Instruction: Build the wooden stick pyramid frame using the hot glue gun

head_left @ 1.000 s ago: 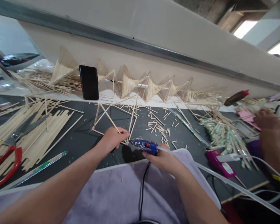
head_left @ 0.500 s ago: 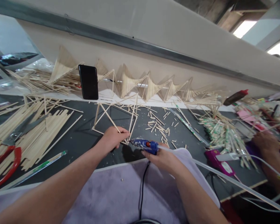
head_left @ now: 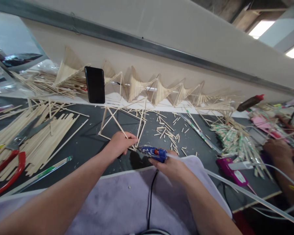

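Observation:
My right hand (head_left: 170,164) is wrapped round a blue hot glue gun (head_left: 153,153), with a long clear glue stick (head_left: 225,179) running out of its back. The gun's nozzle is at the near right corner of an open frame of thin wooden sticks (head_left: 115,118). My left hand (head_left: 122,143) pinches the frame near that same corner, thumb and fingers closed on a stick. The frame stands on the dark tabletop. Whether the nozzle touches the wood, I cannot tell.
Red-handled shears (head_left: 19,160) lie on loose wooden sticks (head_left: 56,137) at left. A phone (head_left: 95,85) leans upright behind, beside twisted stick models (head_left: 161,91). Short stick offcuts (head_left: 168,132) and wrapped sticks (head_left: 237,138) lie rightward. Another person's hand (head_left: 278,150) is at far right.
The whole view has shifted slightly. Both hands, the glue gun and the stick frame keep nearly the same positions relative to each other.

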The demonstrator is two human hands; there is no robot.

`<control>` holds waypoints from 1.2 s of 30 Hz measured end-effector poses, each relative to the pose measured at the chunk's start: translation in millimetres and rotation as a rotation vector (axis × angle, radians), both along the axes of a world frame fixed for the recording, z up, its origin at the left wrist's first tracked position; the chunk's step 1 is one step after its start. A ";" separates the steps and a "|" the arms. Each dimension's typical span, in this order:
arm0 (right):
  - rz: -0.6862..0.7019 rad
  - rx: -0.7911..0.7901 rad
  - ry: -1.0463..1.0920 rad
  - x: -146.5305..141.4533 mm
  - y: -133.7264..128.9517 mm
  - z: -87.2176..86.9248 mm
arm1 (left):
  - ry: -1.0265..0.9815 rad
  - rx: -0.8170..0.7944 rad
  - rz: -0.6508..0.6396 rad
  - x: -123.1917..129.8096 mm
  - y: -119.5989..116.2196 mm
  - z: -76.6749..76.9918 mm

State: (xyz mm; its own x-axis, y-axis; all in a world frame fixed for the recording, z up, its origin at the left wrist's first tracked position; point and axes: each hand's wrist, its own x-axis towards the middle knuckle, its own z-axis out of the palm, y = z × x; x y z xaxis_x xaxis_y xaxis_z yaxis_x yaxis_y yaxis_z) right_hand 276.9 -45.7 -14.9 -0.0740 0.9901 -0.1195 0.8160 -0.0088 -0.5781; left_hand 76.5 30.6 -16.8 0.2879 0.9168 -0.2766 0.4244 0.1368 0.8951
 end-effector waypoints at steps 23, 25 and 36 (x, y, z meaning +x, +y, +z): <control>-0.013 -0.048 -0.105 1.7 3.2 5.6 | -0.021 0.000 -0.025 -0.1 -0.9 1.6; -0.022 -0.062 -0.090 2.2 2.7 8.3 | -0.027 -0.004 -0.020 0.2 -1.0 2.2; -0.049 -0.114 -0.007 0.3 -1.1 8.6 | -0.026 -0.022 -0.024 1.6 -1.6 4.4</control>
